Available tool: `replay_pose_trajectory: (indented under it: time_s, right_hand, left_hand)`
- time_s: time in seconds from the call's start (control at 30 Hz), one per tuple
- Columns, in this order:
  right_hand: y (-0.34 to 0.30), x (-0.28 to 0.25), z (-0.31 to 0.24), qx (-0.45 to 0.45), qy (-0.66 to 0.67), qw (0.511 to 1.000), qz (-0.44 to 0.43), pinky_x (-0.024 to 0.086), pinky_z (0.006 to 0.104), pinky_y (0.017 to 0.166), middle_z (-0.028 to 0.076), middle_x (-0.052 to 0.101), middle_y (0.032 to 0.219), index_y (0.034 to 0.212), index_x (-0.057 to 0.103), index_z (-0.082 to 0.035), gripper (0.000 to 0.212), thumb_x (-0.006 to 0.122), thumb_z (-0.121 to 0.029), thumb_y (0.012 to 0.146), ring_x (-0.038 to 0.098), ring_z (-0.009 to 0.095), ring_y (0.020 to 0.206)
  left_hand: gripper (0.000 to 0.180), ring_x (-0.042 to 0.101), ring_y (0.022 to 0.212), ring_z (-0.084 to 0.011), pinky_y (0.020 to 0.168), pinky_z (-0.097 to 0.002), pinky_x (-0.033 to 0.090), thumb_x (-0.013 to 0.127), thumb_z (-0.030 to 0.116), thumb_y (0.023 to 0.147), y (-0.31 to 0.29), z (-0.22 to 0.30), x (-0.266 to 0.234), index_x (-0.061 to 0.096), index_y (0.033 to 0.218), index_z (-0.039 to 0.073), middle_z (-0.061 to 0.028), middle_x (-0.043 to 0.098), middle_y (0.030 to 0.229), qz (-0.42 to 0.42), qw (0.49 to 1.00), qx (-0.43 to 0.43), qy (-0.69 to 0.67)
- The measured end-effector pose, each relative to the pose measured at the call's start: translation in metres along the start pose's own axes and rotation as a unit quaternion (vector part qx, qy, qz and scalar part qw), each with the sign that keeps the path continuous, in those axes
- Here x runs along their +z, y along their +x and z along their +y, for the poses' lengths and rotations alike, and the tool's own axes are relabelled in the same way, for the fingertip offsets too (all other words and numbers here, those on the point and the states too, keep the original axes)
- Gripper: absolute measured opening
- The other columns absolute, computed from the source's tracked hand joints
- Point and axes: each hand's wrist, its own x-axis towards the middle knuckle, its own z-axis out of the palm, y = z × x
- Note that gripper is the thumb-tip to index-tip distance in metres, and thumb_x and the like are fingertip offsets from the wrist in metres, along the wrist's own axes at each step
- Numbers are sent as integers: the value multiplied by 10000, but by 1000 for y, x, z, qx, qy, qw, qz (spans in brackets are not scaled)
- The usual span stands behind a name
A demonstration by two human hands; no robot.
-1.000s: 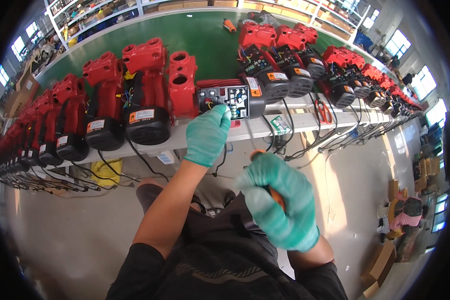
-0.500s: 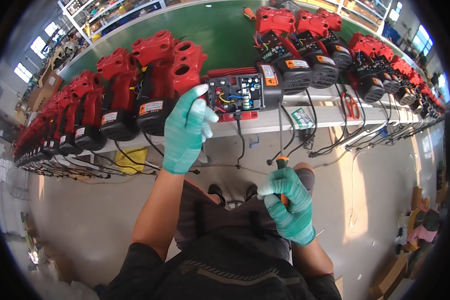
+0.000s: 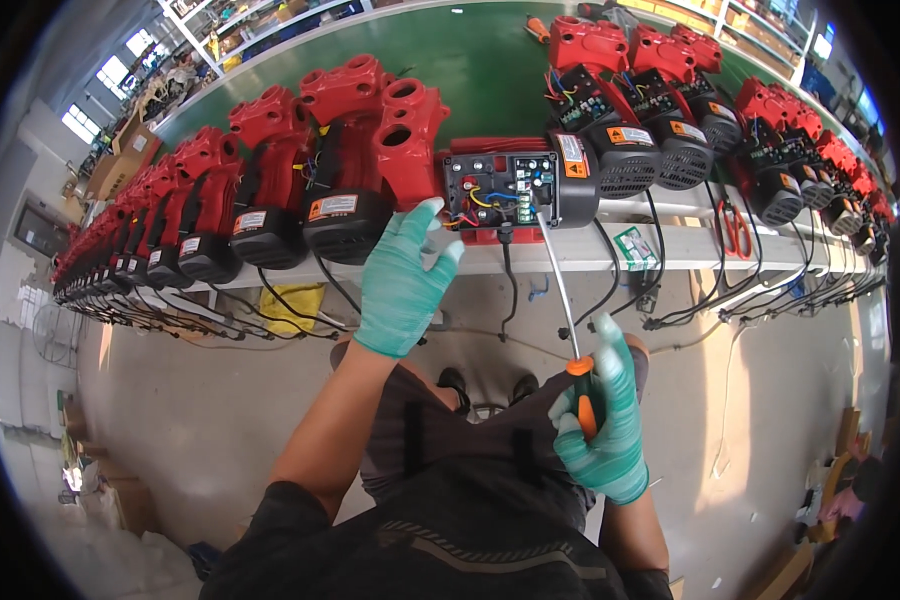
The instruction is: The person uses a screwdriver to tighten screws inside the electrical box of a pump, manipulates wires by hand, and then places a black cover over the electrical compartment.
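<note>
In front of me a red and black motor unit (image 3: 575,180) lies on its side at the bench edge, its control box (image 3: 460,172) uncovered. Inside are a circuit board, a green terminal block (image 3: 525,208) and red, yellow and blue wires (image 3: 480,200). My left hand (image 3: 405,285), in a green glove, is at the box's lower left corner, thumb and fingers apart. My gloved right hand (image 3: 610,435) holds a long screwdriver (image 3: 583,395) by its orange and black handle, index finger extended. The shaft slants up to the left, its tip at the terminal block; contact is unclear.
Similar motor units (image 3: 345,215) line the bench on the left, and more with exposed boards (image 3: 620,140) stand on the right. Black power cables (image 3: 610,275) hang over the front edge. Red scissors (image 3: 735,230) and a yellow cloth (image 3: 292,305) lie near the edge.
The screwdriver has tilted left, bringing its tip to the terminal block. My right index finger has straightened up. My left hand has lowered slightly beside the box, and the view has shifted.
</note>
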Motion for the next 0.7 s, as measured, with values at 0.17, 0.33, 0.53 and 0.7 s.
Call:
replay_pose_trajectory:
  time_s: [0.17, 0.33, 0.53, 0.7]
  right_hand:
    - [12, 3, 6, 189, 145, 971, 22, 505, 239, 671, 45, 662, 939, 1419, 560, -59, 486, 625, 48, 949, 586, 87, 702]
    - [85, 36, 26, 144, 47, 988, -7, 502, 300, 598, 72, 641, 739, 1179, 656, -40, 247, 719, -114, 952, 606, 139, 623]
    - [154, 78, 45, 64, -145, 987, -18, 570, 425, 688, 160, 696, 831, 1113, 671, -34, 278, 762, -213, 921, 713, 322, 757]
    - [157, 85, 63, 38, -163, 986, -12, 560, 462, 700, 182, 710, 844, 1021, 666, -21, 197, 743, -174, 923, 711, 365, 789]
  left_hand:
    - [313, 585, 824, -81, 771, -262, 514, 741, 62, 938, 9, -5, 10, 694, 1247, 31, -23, 659, 1020, 10, 997, -18, -78]
    - [185, 589, 823, -69, 780, -253, 515, 679, 81, 1006, 8, -11, 11, 714, 1172, 7, -7, 681, 934, 23, 988, -55, -142]
    - [175, 616, 811, -94, 772, -268, 523, 706, 83, 987, 11, -15, 10, 729, 1142, 4, -44, 695, 932, 29, 968, -74, -239]
    - [167, 642, 863, -84, 814, -257, 538, 676, 95, 1025, 11, -12, -3, 711, 1166, 12, -25, 704, 945, -6, 972, -91, -219]
